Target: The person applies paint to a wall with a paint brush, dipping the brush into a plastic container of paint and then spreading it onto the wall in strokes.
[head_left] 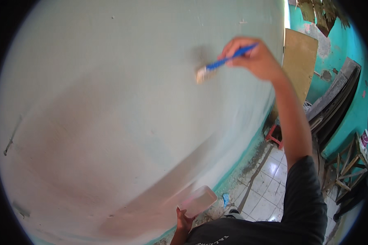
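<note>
My right hand (249,57) is raised in front of the wall, its fingers closed round the blue handle of a paintbrush (223,62). The pale bristles point down and left, at or very near the wall (151,81); whether they touch it I cannot tell. Low down, my left hand (185,220) grips the near left side of a pale, rounded rectangular plastic tub (199,201). Its contents are hard to make out. The wall is whitish, with a turquoise strip along its bottom edge.
A nail (6,152) sticks out of the wall at left. On the right are a tan board (300,61), leaning grey sheets (335,90), a small red stool (274,135) and a wooden stand (349,167). White floor tiles (265,190) lie beside the wall's rubble-strewn foot.
</note>
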The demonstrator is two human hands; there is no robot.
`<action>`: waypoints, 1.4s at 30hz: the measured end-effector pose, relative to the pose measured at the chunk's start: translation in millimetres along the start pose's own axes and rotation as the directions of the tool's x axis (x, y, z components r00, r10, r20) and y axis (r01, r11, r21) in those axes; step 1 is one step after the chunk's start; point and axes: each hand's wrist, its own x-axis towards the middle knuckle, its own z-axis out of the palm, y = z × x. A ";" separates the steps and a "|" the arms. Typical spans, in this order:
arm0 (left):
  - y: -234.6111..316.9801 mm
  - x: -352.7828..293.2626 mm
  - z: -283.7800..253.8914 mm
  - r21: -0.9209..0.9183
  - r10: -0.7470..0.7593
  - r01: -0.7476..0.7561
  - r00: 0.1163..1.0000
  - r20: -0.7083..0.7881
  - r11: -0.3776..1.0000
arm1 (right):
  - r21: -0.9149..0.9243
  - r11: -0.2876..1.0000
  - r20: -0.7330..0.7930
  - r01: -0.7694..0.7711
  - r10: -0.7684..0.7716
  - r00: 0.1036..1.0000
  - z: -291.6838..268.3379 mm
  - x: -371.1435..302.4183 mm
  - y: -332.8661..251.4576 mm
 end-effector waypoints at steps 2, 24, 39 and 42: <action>0.2 3.7 -1.8 -0.016 0.024 -0.023 0.999 0.046 1.000 | -0.045 0.986 -0.031 0.162 -0.164 0.986 -34.6 38.4 -18.2; 1.8 -11.7 0.0 0.073 -0.017 0.007 0.990 0.141 0.997 | -0.132 0.931 -0.490 0.339 -0.359 0.794 -35.7 64.5 -4.4; -38.5 -2.4 11.5 0.040 -0.076 0.071 0.988 0.135 0.997 | 0.205 0.938 0.159 -0.280 0.251 0.955 127.5 -217.9 99.5; -59.1 8.1 5.4 0.010 -0.009 0.007 0.987 0.160 1.000 | 0.121 0.992 0.144 -0.027 0.009 0.990 75.7 -124.6 75.1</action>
